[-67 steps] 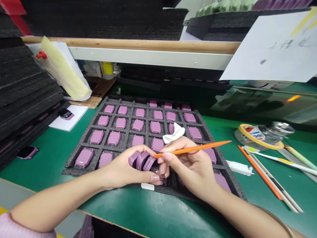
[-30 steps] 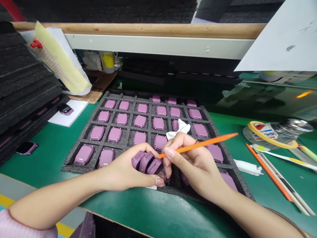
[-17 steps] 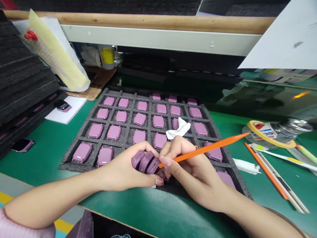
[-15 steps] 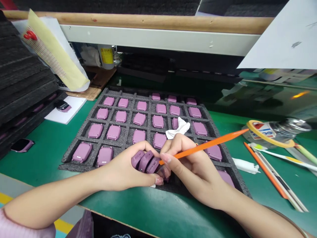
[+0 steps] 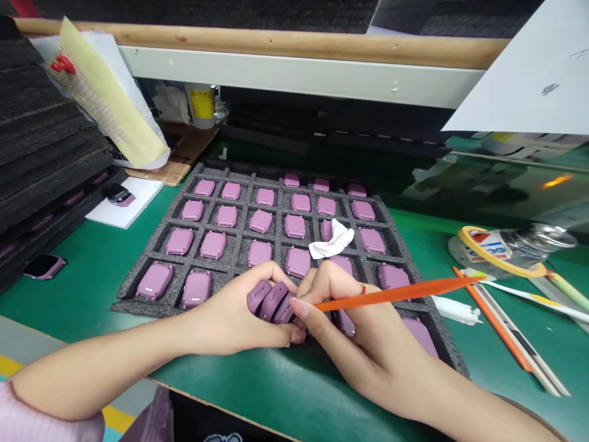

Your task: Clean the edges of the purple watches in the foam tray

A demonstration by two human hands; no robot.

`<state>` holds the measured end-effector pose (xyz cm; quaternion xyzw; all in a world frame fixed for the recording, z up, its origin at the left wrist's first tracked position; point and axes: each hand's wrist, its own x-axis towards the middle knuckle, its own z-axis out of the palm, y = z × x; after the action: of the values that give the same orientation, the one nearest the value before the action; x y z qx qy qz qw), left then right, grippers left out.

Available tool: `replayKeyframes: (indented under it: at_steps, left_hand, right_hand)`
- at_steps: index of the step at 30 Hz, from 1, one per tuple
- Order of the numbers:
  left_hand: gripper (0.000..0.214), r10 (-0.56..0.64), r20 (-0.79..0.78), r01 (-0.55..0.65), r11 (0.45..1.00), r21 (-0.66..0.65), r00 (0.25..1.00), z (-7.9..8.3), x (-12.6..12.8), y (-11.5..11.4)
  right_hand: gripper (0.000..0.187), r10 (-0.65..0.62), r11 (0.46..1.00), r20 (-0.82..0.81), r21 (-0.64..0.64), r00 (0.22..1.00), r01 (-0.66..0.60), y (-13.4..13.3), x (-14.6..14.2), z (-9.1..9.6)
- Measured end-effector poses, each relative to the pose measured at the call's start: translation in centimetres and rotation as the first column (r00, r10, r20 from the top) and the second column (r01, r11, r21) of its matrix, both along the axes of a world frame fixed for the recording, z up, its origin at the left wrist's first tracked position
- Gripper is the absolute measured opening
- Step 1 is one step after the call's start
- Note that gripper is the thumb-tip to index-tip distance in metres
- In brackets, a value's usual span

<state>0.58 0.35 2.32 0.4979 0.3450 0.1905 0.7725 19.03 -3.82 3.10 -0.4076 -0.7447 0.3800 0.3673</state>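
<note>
My left hand point(image 5: 248, 310) is closed around a small stack of purple watch cases point(image 5: 271, 301), held on edge side by side. Between the thumb and fingers of my right hand point(image 5: 359, 331) is a long flat orange stick point(image 5: 400, 293); its near end reaches the watch cases and is hidden by my fingertips. Both hands meet above the front edge of a dark grey foam tray point(image 5: 138, 270). More purple watch cases point(image 5: 214, 244) lie in its compartments. A crumpled white cloth point(image 5: 332, 239) rests on the tray just beyond my right hand.
At right lie a glass bottle point(image 5: 501, 248) with a metal top, a yellow ring point(image 5: 469, 236) around it, a toothbrush point(image 5: 538, 298) and another orange stick point(image 5: 497, 325). Stacked black foam trays point(image 5: 46, 116) stand at left, near a watch point(image 5: 45, 266). A shelf beam point(image 5: 299, 70) crosses overhead.
The orange stick has swung flatter, its far end now lower and farther right. My right hand has shifted slightly down. My left hand keeps hold of the watch cases.
</note>
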Motion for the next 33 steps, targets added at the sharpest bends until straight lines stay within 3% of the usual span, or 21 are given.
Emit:
replayKeyframes:
  at_steps: [12,23,28,33]
  left_hand:
    - [0.035,-0.007,0.027,0.007,1.0,0.005,1.0,-0.4,0.0,0.1]
    - [0.034,0.009,0.011,-0.009,1.0,-0.017,1.0,-0.3,0.0,0.0]
    - [0.036,0.004,-0.006,-0.004,1.0,0.005,1.0,-0.4,0.0,0.0]
    - [0.035,-0.002,0.004,0.002,1.0,-0.017,1.0,-0.2,0.0,0.1]
  right_hand:
    - [0.02,0.028,0.999,-0.006,-0.017,1.0,-0.028,0.3,-0.1,0.2]
    - [0.016,-0.053,0.998,-0.111,0.037,0.992,0.058,0.7,-0.3,-1.1]
    - [0.018,0.022,0.999,-0.106,-0.037,0.994,-0.026,0.5,-0.3,-0.9]
    - [0.017,0.0,1.0,-0.081,0.009,0.997,0.001,0.5,0.0,-0.6]
